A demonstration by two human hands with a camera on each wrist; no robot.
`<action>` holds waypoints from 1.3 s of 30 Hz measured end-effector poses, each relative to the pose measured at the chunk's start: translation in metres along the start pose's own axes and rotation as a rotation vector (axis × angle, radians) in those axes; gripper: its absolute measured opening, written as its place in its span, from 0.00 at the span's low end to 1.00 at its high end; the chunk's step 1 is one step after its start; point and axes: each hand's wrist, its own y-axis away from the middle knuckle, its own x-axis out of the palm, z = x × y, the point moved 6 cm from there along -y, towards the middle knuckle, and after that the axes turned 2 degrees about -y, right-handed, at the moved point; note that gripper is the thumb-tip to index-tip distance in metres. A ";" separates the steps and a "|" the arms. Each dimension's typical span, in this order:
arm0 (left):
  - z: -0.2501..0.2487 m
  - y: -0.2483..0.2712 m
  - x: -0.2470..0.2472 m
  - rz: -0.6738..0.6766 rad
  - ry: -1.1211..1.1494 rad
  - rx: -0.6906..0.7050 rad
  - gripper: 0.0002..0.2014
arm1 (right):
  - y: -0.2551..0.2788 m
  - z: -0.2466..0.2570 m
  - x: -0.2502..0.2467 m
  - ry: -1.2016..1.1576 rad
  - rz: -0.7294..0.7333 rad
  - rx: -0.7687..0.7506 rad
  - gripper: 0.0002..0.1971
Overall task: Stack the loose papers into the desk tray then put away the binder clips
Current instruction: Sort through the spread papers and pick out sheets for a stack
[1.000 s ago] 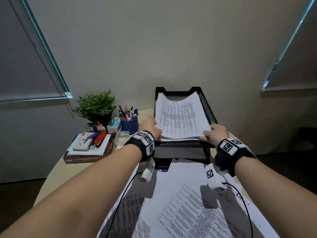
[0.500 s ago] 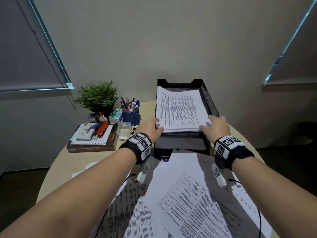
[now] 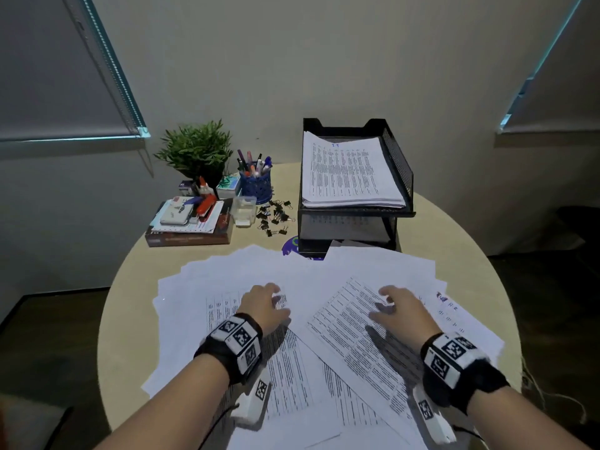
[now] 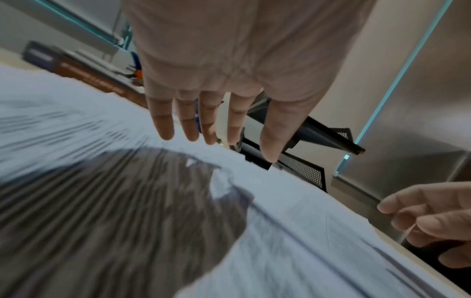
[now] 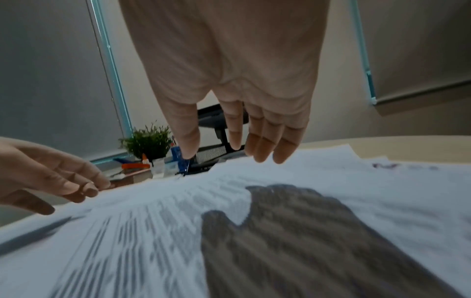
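Note:
Loose printed papers (image 3: 324, 319) lie fanned over the near half of the round table (image 3: 130, 287). A black mesh desk tray (image 3: 397, 164) stands at the back, and a neat paper stack (image 3: 347, 172) fills its top tier. Several black binder clips (image 3: 274, 216) are scattered left of the tray. My left hand (image 3: 269, 303) hovers just above the papers, fingers straight and spread (image 4: 163, 129), holding nothing. Over the sheets to the right, my right hand (image 3: 393, 306) is likewise open and empty, its fingers (image 5: 262, 149) extended downward.
At the back left stand a potted plant (image 3: 198, 151), a blue pen cup (image 3: 256, 185), a small clear container (image 3: 244, 211) and a book (image 3: 188, 237) piled with a stapler and small items. A purple object (image 3: 292, 246) peeks out under the tray's front.
Both hands have let go of the stack in the tray and pulled back toward me, now hovering over the loose papers. The head view has tipped down and back.

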 end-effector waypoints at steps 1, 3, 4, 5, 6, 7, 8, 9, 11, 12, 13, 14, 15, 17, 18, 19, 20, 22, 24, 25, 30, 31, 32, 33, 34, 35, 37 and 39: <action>0.009 0.007 0.008 -0.004 -0.023 -0.016 0.28 | 0.005 -0.007 0.009 0.042 0.024 0.008 0.30; 0.024 0.021 0.023 -0.025 -0.053 -0.029 0.30 | 0.016 -0.019 0.025 0.122 0.049 0.035 0.35; 0.029 0.028 0.029 -0.039 -0.068 -0.018 0.31 | 0.021 -0.024 0.034 0.170 0.066 0.046 0.39; 0.033 0.034 0.035 -0.052 -0.085 -0.001 0.32 | 0.026 -0.027 0.042 0.231 0.095 0.050 0.43; 0.035 0.037 0.039 -0.059 -0.097 0.014 0.33 | 0.030 -0.029 0.051 0.297 0.135 0.051 0.47; 0.037 0.038 0.042 -0.054 -0.100 0.021 0.34 | 0.034 -0.030 0.058 0.353 0.173 0.050 0.51; 0.039 0.038 0.043 -0.043 -0.102 0.025 0.35 | 0.036 -0.030 0.062 0.390 0.211 0.055 0.54; 0.040 0.038 0.044 -0.029 -0.106 0.025 0.36 | 0.038 -0.030 0.064 0.414 0.244 0.061 0.57; 0.041 0.038 0.044 -0.008 -0.115 0.020 0.38 | 0.040 -0.030 0.066 0.441 0.305 0.076 0.63; 0.041 0.038 0.045 -0.003 -0.116 0.017 0.38 | 0.042 -0.030 0.067 0.451 0.329 0.082 0.66; 0.042 0.038 0.045 0.000 -0.116 0.015 0.39 | 0.043 -0.030 0.068 0.460 0.348 0.085 0.67; 0.042 0.038 0.045 0.001 -0.116 0.014 0.39 | 0.045 -0.029 0.070 0.466 0.361 0.084 0.68; 0.043 0.038 0.045 -0.003 -0.114 0.014 0.40 | 0.047 -0.029 0.072 0.468 0.370 0.078 0.68; 0.044 0.039 0.043 -0.015 -0.107 0.018 0.39 | 0.050 -0.027 0.076 0.467 0.371 0.064 0.65; 0.045 0.039 0.042 -0.029 -0.098 0.018 0.38 | 0.052 -0.025 0.077 0.465 0.364 0.054 0.62; 0.046 0.040 0.040 -0.050 -0.085 0.014 0.37 | 0.053 -0.024 0.077 0.461 0.351 0.047 0.59; 0.048 0.040 0.037 -0.080 -0.073 0.004 0.36 | 0.054 -0.022 0.078 0.455 0.335 0.044 0.56; 0.055 0.042 0.032 -0.141 -0.052 -0.042 0.34 | 0.059 -0.020 0.079 0.451 0.317 0.036 0.50; 0.064 0.043 0.027 -0.188 -0.047 -0.119 0.36 | 0.061 -0.018 0.079 0.425 0.328 0.035 0.43; 0.069 0.044 0.025 -0.202 -0.036 -0.166 0.39 | 0.060 -0.017 0.075 0.383 0.326 0.042 0.38; 0.094 0.047 0.023 -0.141 0.008 -0.416 0.56 | 0.052 -0.007 0.040 -0.083 0.201 0.041 0.11; 0.099 0.048 0.022 -0.125 0.030 -0.459 0.58 | 0.051 -0.008 0.035 -0.133 0.194 0.068 0.13; 0.104 0.048 0.020 -0.119 0.052 -0.496 0.59 | 0.051 -0.009 0.030 -0.169 0.185 0.091 0.14; 0.108 0.048 0.018 -0.120 0.065 -0.522 0.60 | 0.051 -0.010 0.026 -0.191 0.172 0.102 0.15; 0.111 0.047 0.015 -0.125 0.067 -0.539 0.60 | 0.051 -0.010 0.025 -0.185 0.170 0.103 0.15; 0.114 0.047 0.013 -0.133 0.062 -0.548 0.59 | 0.052 -0.010 0.026 -0.153 0.181 0.097 0.15; 0.118 0.047 0.008 -0.161 0.051 -0.556 0.58 | 0.051 -0.011 0.034 -0.080 0.203 0.074 0.14; 0.122 0.049 0.004 -0.187 0.058 -0.558 0.56 | 0.052 -0.012 0.047 -0.009 0.214 0.073 0.20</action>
